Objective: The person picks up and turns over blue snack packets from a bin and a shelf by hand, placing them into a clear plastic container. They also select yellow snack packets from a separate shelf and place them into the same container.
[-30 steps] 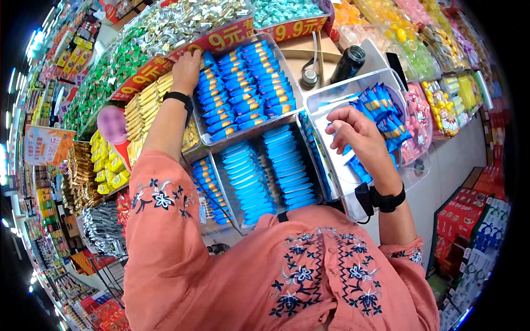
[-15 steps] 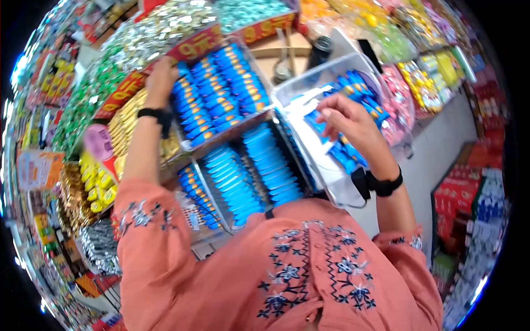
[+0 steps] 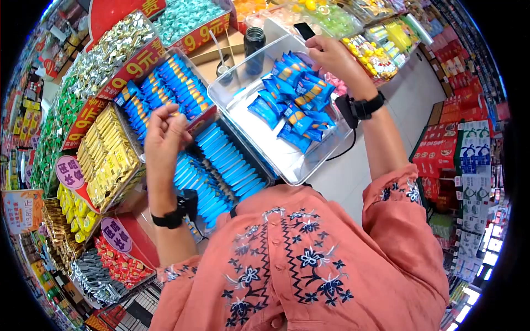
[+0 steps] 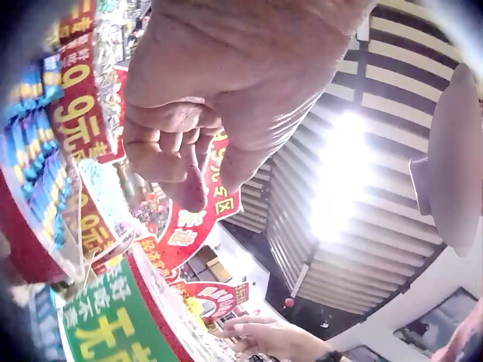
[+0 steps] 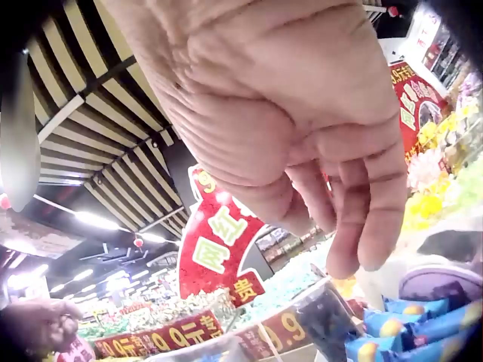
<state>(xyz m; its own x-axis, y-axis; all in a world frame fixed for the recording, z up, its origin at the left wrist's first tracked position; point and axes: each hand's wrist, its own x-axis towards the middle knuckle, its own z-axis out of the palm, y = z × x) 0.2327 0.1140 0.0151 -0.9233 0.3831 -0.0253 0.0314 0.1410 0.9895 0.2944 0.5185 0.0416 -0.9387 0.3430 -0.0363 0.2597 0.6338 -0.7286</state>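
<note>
My left hand (image 3: 165, 132) hovers over the near end of a tray of upright blue snack packets (image 3: 176, 88), fingers loosely bent. In the left wrist view nothing shows in its palm. At the far right side of a clear plastic bin (image 3: 287, 172), my right hand (image 3: 338, 60) hangs with relaxed fingers. The right wrist view shows its fingers pointing down, holding nothing, with blue packets (image 5: 407, 332) below. Inside the bin lies a loose heap of blue packets (image 3: 301, 113) with orange markings.
Rows of light blue packets (image 3: 226, 160) stand close to my body. Gold packets (image 3: 107, 154) fill a tray on the left. Behind the bin are a dark bottle (image 3: 254, 49) and a flat black object (image 3: 304, 31). Red price signs (image 3: 207, 36) front the candy bins.
The head view has turned. My left hand has come back from the far edge of the blue packet tray. My right hand has moved from above the heap to the bin's far right side.
</note>
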